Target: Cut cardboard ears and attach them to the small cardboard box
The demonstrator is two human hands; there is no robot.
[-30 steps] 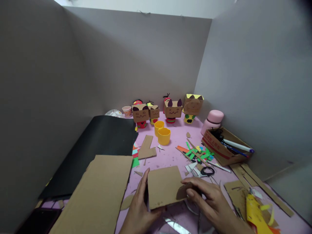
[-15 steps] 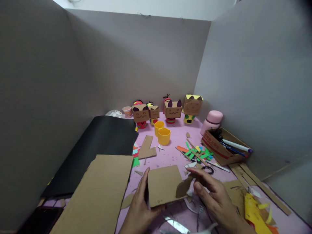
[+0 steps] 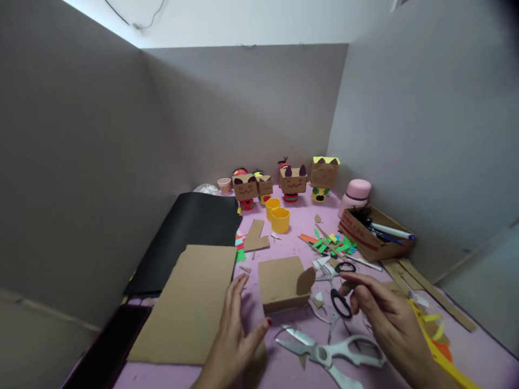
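Left hand (image 3: pixel 235 329), fingers spread and holding nothing, rests just left of the cardboard box (image 3: pixel 281 283) near the front middle of the pink table (image 3: pixel 292 248). Right hand (image 3: pixel 385 316), fingers loosely curled and empty, hovers to the box's right. A cardboard ear (image 3: pixel 305 281) leans on the box; white scissors (image 3: pixel 328 354) lie at the front edge.

**Item Count on the Surface**

We count four box-headed figures (image 3: pixel 245 190) (image 3: pixel 265 186) (image 3: pixel 294 181) (image 3: pixel 324 174) along the back wall. We count two yellow cups (image 3: pixel 272 206) (image 3: pixel 280 220) touching each other. We count two pairs of scissors: one white-handled (image 3: pixel 330 354) and one black-handled (image 3: pixel 338 281). We count one small cardboard box (image 3: pixel 281 283), one large cardboard sheet (image 3: pixel 190 305), one black sheet (image 3: pixel 190 237), one open carton of pens (image 3: pixel 375 237), one pink flask (image 3: pixel 356 195) and one small paper cup (image 3: pixel 224 185). We count two hands, the left hand (image 3: pixel 235 335) and the right hand (image 3: pixel 385 313).
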